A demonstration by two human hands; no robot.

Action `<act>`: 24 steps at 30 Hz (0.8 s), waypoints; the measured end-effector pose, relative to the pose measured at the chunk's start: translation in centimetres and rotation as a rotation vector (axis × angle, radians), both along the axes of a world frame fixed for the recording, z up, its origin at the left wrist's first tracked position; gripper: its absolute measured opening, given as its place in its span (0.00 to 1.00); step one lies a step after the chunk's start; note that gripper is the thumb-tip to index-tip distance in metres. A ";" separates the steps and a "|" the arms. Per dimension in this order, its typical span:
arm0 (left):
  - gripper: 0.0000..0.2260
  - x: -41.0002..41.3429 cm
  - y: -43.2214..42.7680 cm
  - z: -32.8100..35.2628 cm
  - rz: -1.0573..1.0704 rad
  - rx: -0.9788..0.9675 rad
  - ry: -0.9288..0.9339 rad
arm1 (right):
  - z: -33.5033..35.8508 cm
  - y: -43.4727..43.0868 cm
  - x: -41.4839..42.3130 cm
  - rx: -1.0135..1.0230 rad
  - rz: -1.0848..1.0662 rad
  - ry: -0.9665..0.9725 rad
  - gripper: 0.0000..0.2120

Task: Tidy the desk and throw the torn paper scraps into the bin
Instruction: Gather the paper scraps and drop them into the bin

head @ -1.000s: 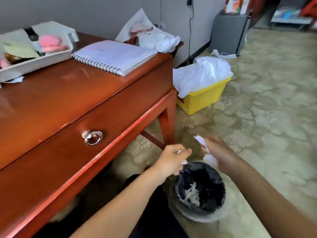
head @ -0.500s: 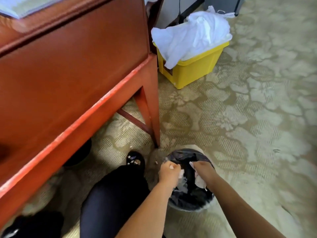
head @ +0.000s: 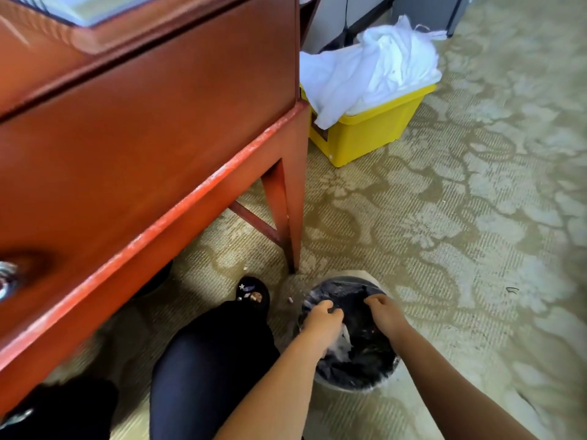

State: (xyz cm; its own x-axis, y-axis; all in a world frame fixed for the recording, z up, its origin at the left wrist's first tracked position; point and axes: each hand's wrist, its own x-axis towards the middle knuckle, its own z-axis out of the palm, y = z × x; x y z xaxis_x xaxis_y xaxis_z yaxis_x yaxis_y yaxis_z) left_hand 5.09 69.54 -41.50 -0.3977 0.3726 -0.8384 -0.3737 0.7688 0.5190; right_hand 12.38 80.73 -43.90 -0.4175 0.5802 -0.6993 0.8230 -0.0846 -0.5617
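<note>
Down at the near floor, right of the table leg, sits the bin [head: 349, 338], a small round one with a black liner, and both hands are over its mouth. Pale paper scraps [head: 344, 339] show inside against the liner, just beside the left wrist; how many lie deeper cannot be told. Left hand [head: 322, 320] hangs knuckles-up above the near-left rim, fingers curled inward; whether its grip is pinching a last scrap or is empty cannot be told from this angle. Right hand [head: 382, 315] is over the far-right part of the opening, fingers bent down toward the liner, nothing visibly held, though the underside is hidden. Judged step: the drop itself, scraps going in or just gone in. One small pale fleck [head: 289, 300] lies on the carpet [head: 444, 249] just left of the bin, between it and a dark shoe [head: 252, 292]; it may be a stray scrap. Next move likely calls for spreading both grips fully over the opening, checking the palms, then picking up that fleck. Further out: red-brown table [head: 143, 138] fills the left, with its top mostly out of view; a yellow box [head: 365, 138] heaped with white cloth [head: 374, 68] stands far right.
</note>
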 end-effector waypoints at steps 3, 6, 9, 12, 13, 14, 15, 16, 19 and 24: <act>0.21 -0.7 0.1 2.8 -0.098 0.027 0.056 | 3.0 0.2 -1.1 0.094 0.091 0.065 0.13; 0.21 -1.7 -0.4 6.3 -0.222 0.088 0.173 | 6.2 -0.1 -2.1 0.223 0.210 0.119 0.16; 0.10 -2.6 -1.8 11.3 -0.310 0.134 0.304 | 10.4 -0.9 -2.8 0.316 0.310 0.205 0.17; 0.09 -3.4 -4.1 16.5 -0.394 0.144 0.485 | 15.3 -1.9 -3.5 0.364 0.403 0.298 0.11; 0.08 -3.6 -5.0 18.2 -0.419 0.136 0.519 | 17.0 -2.4 -3.5 0.371 0.438 0.333 0.11; 0.07 -3.7 -6.1 19.9 -0.445 0.135 0.557 | 18.7 -3.0 -3.7 0.394 0.476 0.366 0.11; 0.09 -3.7 -7.2 21.8 -0.466 0.135 0.589 | 20.4 -3.6 -3.9 0.426 0.503 0.387 0.11; 0.11 -3.6 -8.3 23.7 -0.486 0.141 0.621 | 21.9 -4.1 -4.1 0.456 0.521 0.418 0.11; 0.12 -3.0 -12.5 29.3 -0.502 0.194 0.709 | 27.3 -7.1 -4.9 0.485 0.592 0.574 0.13; 0.06 -3.3 -19.7 36.5 -0.311 0.338 0.916 | 35.2 -13.9 -6.5 0.489 0.713 0.781 0.12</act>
State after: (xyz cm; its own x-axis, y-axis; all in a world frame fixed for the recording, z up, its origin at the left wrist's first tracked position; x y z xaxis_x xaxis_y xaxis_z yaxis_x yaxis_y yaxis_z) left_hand 1.82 49.88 -4.98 -0.6779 0.7292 -0.0932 0.4664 0.5246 0.7122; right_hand 5.88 66.82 -8.66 -0.9762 0.1765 0.1259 0.0121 0.6239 -0.7814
